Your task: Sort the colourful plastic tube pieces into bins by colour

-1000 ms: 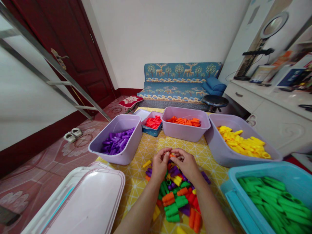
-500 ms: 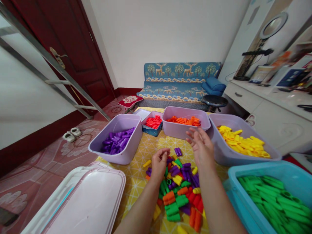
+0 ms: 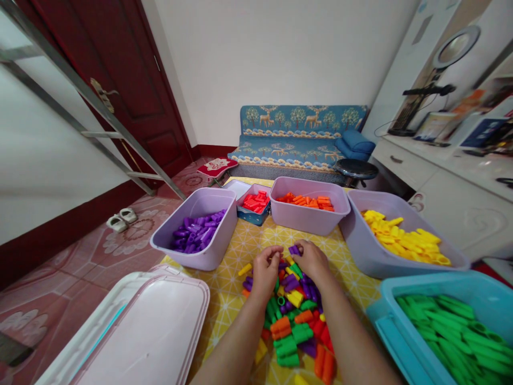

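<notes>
At the far side of a mixed heap of coloured plastic pieces (image 3: 294,315), my right hand (image 3: 312,261) is closed around a few small purple plastic tubes (image 3: 295,249). Just to its left is my left hand (image 3: 266,269), its fingers loosely curled with a gap to the thumb and nothing visible in them. Green, orange, red, yellow and purple pieces lie jumbled beneath and between my forearms, which hide part of the heap.
Around the yellow-patterned tablecloth (image 3: 228,299) stand a bin of purple pieces (image 3: 151,243), a tin of red ones (image 3: 250,216), a bin of orange ones (image 3: 308,222), a bin of yellow ones (image 3: 360,251) and a turquoise bin of green ones (image 3: 385,305). Lids (image 3: 160,326) are stacked at left.
My right hand has come down and back from beside the orange bin and closed on the purple tubes lying beyond the heap. My left hand has shifted little; its fingers have parted slightly.
</notes>
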`<state>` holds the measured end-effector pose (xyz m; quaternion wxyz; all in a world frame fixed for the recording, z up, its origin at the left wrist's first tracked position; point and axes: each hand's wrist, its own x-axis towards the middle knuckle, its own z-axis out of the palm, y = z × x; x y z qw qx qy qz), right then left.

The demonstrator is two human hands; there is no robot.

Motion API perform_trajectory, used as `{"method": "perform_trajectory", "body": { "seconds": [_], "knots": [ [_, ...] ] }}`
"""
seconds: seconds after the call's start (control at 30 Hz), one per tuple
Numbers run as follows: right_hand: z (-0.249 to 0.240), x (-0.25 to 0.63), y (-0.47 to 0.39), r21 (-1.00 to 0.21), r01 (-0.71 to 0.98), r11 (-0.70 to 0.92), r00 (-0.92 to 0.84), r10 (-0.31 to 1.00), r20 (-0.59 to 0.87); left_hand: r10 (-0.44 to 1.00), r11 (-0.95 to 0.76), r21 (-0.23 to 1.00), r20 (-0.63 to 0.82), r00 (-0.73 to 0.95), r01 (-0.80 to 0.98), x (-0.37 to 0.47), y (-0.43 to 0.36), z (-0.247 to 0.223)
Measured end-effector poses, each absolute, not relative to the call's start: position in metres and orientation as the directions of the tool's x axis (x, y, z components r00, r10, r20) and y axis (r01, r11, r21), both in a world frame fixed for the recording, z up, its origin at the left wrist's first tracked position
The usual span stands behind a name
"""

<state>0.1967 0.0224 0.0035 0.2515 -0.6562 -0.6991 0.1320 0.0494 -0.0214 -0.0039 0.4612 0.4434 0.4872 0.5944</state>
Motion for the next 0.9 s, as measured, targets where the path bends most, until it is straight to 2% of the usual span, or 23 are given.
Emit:
{"method": "perform_trajectory", "body": {
  "seconds": [0.1,0.2,0.27,0.33,0.47,0.6,0.73,0.8,0.9],
  "knots": [
    [0.008,0.194,0.017,-0.681,0.724,0.105,0.014,0.986,0.167,0.978,-0.116,0.992,0.107,-0.176,-0.04,0.049,-0.022,-0.005],
    [0.012,0.19,0.004,-0.881,0.459,0.114,0.032,0.989,0.144,0.985,-0.135,0.991,0.134,-0.11,0.0,0.05,-0.023,-0.003],
    [0.013,0.188,-0.005,-0.947,0.295,0.124,0.024,0.99,0.137,0.986,-0.156,0.988,0.155,-0.062,-0.005,0.051,-0.024,0.0],
    [0.014,0.186,-0.013,-0.968,0.215,0.13,0.014,0.991,0.136,0.983,-0.181,0.984,0.18,-0.047,-0.01,0.052,-0.025,0.002],
    [0.008,0.186,-0.02,-0.977,0.17,0.127,0.045,0.99,0.136,0.984,-0.162,0.986,0.158,-0.082,-0.044,0.052,-0.025,0.002],
    [-0.004,0.19,-0.019,-0.962,0.238,0.131,0.116,0.98,0.162,0.969,-0.141,0.977,0.104,-0.222,-0.159,0.049,-0.024,0.008],
    [-0.01,0.193,-0.019,-0.959,0.26,0.109,0.107,0.984,0.141,0.918,-0.236,0.932,0.122,-0.377,-0.273,0.036,-0.025,0.039],
    [-0.011,0.192,-0.019,-0.963,0.25,0.101,0.103,0.986,0.13,0.867,-0.31,0.882,0.108,-0.487,-0.356,0.025,-0.027,0.061],
    [-0.009,0.191,-0.02,-0.957,0.267,0.114,0.094,0.985,0.143,0.805,-0.427,0.699,0.005,-0.593,-0.574,0.003,-0.03,0.095]
  ]
}}
